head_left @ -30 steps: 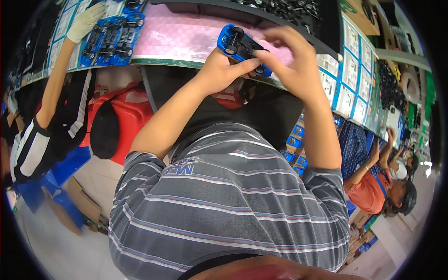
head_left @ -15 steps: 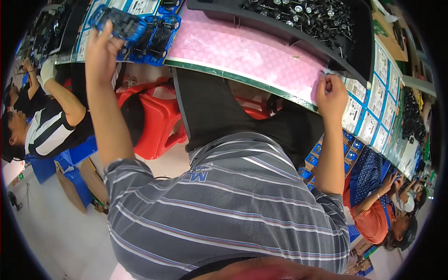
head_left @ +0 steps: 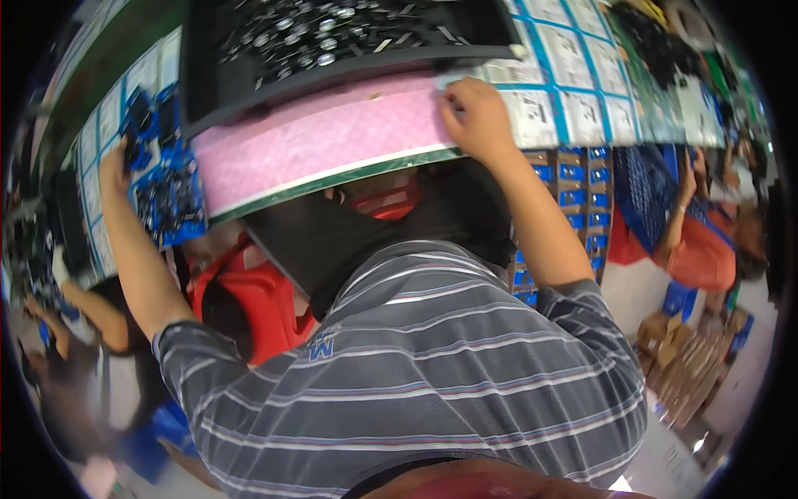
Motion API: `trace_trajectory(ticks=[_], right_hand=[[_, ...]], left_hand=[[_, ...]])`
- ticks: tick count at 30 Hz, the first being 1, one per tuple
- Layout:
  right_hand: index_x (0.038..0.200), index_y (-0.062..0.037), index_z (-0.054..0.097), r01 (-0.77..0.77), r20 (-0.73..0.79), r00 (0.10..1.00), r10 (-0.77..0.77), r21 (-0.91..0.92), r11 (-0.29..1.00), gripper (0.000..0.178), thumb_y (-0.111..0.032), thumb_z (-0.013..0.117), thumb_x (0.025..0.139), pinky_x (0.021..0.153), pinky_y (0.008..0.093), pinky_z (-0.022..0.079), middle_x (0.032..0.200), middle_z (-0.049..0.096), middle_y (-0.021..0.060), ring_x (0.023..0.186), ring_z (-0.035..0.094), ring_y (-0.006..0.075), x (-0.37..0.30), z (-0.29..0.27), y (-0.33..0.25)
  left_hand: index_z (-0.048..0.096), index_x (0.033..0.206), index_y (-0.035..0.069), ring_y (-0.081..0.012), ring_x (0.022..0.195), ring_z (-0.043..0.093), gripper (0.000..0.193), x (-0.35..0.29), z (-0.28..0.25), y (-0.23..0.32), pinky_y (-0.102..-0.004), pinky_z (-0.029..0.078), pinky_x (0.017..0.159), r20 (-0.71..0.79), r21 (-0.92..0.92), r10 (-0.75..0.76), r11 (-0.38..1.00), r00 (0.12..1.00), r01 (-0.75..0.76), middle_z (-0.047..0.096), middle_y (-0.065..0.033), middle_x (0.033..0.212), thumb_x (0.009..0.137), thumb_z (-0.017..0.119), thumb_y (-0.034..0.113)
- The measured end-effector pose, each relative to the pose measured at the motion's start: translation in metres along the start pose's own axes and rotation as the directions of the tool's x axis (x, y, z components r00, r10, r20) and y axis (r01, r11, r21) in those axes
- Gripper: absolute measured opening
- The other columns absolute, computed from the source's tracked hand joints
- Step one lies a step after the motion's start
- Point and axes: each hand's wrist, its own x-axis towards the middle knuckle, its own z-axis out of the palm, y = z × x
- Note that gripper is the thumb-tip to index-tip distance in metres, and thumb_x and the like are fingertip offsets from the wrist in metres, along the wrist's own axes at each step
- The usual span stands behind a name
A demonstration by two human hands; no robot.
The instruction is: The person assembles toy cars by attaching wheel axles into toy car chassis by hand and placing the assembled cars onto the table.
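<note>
My left hand [head_left: 115, 169] is at the left edge of a group of blue toy car bodies with black undersides [head_left: 170, 200], its fingertips by the upper one [head_left: 140, 116]. Blur hides whether its fingers grip that car or only touch it. My right hand [head_left: 476, 119] is curled closed over the right end of the pink padded mat [head_left: 324, 141], just below the black tray's [head_left: 366, 62] near right corner. Whatever its fingers hold, if anything, is hidden. Inside the tray lie many small black parts with shiny round heads [head_left: 324, 33].
Printed white sheets with blue borders [head_left: 573, 75] cover the bench to the right. A green strip [head_left: 349, 173] runs along its front edge. Red plastic stools [head_left: 258, 299] stand below. Stacked compartments with blue items [head_left: 573, 200] are under the right side. Co-workers are at both sides.
My view has turned, shifting the bench leftward. My left hand has brought the toy car it held down to the others at the left. My right hand stays closed by the tray's corner.
</note>
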Motion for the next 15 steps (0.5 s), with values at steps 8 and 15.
trace_trajectory(ticks=[8, 15], right_hand=[[0.087, -0.0015, 0.070, -0.075, -0.180, 0.981, 0.077, 0.019, 0.997, 0.005, -0.003, 0.072, 0.083, 0.065, 0.0329, 0.053, 0.079, 0.066, 0.0118, 0.070, 0.066, 0.0248, -0.034, -0.034, 0.031], [0.079, -0.0052, 0.068, -0.171, -0.362, 0.927, 0.102, -0.162, 0.972, 0.004, -0.004, 0.071, 0.076, 0.060, 0.0408, 0.050, 0.073, 0.065, 0.0117, 0.068, 0.064, 0.0300, -0.055, -0.043, 0.051]], left_hand=[[0.068, 0.126, 0.001, -0.0304, 0.110, 0.069, 0.058, -0.082, -0.026, 0.016, -0.0382, 0.050, 0.096, -0.072, 0.765, 0.664, 0.515, 0.744, -0.385, 0.072, -0.0194, 0.118, 0.095, 0.063, 0.049], [0.065, 0.126, -0.001, -0.0171, 0.103, 0.063, 0.031, -0.306, 0.103, 0.017, -0.0300, 0.050, 0.092, 0.168, 0.345, 0.687, 0.631, 0.707, -0.695, 0.068, -0.0106, 0.114, 0.101, 0.064, 0.018]])
